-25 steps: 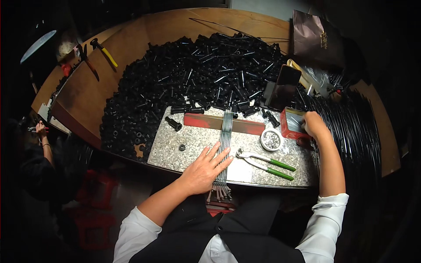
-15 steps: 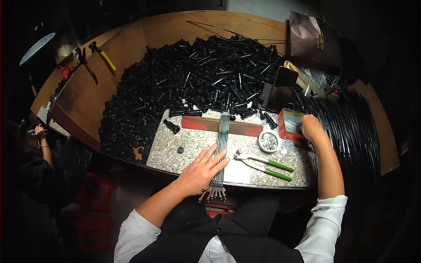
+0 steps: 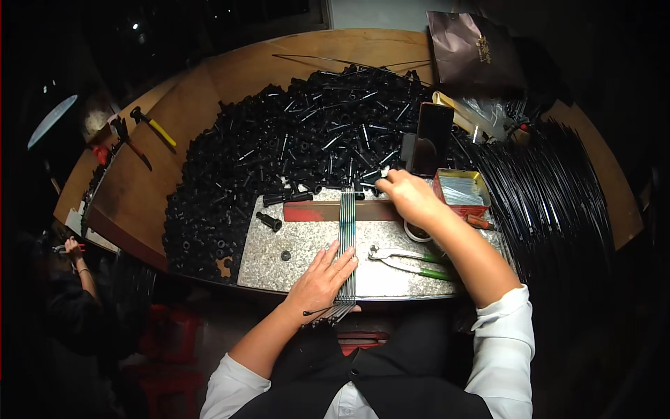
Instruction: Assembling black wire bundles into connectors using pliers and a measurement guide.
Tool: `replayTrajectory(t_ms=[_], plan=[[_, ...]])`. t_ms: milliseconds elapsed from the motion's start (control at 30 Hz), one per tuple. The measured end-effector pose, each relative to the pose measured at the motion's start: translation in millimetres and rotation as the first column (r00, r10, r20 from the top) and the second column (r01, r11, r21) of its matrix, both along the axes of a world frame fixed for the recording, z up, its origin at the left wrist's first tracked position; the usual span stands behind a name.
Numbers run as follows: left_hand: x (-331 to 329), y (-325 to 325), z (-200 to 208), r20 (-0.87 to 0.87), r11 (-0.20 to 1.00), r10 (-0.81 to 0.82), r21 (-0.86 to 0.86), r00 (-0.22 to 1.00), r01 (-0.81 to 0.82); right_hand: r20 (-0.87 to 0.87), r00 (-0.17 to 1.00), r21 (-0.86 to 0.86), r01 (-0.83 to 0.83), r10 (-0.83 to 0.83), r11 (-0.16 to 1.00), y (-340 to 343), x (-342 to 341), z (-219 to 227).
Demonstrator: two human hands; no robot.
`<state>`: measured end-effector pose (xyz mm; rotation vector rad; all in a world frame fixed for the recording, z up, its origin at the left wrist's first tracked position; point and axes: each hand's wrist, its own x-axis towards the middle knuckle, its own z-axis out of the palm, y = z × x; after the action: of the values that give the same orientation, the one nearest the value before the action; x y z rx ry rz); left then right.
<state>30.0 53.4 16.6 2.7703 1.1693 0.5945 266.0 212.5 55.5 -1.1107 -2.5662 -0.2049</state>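
Note:
A flat row of thin dark rods (image 3: 347, 234) runs from the parts pile toward me, with looped ends past the board's near edge. My left hand (image 3: 322, 281) holds this row, its fingers stretched over the rods and its thumb tip showing beneath them. The rods cross a reddish-brown bar (image 3: 307, 211). At their far end my right hand (image 3: 408, 195) is closed in a pinch, apparently on a thin silver wire (image 3: 361, 192) that lies across the rods. More such wires fill a red tin (image 3: 464, 208). Below my right forearm are green-handled pincers (image 3: 401, 262) and a partly hidden white cup (image 3: 417, 234).
A big heap of black cylindrical parts (image 3: 279, 140) covers the far side. A phone (image 3: 433, 133) stands behind the tin, near a dark paper bag (image 3: 474, 52). Long black rods (image 3: 551, 188) lie right. Far left, another person's hand (image 3: 72, 248) grips red-handled pliers.
My right hand has moved left from the red tin to the far end of the rods. The left hand stays on the row. The whole view has shifted slightly.

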Motion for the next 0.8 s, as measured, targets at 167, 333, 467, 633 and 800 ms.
replayTrajectory(t_ms=[167,333,467,633,800], plan=[[-1.9,0.0,-3.3,-0.037,1.0,0.011,0.009,0.999,-0.011,0.024,0.999,0.047,-0.024,0.023,0.999,5.5,-16.0,-14.5],[-2.9,0.3,-3.0,-0.015,1.0,0.006,0.019,1.0,-0.006,0.001,1.0,0.084,-0.012,0.012,0.996,4.5,-18.8,-15.4],[-2.4,0.6,-1.0,-0.018,1.0,0.005,0.009,1.0,-0.005,-0.008,1.0,0.103,-0.014,0.015,0.995,6.3,-18.8,-18.3],[-2.1,1.3,-3.4,-0.016,1.0,0.006,0.016,1.0,-0.005,-0.016,0.999,0.088,-0.028,0.03,0.996,6.8,-19.9,-18.2],[-2.0,0.6,-1.7,-0.026,1.0,0.007,0.011,1.0,-0.007,-0.029,0.999,0.076,-0.027,0.029,0.997,6.0,-21.8,-17.8]])
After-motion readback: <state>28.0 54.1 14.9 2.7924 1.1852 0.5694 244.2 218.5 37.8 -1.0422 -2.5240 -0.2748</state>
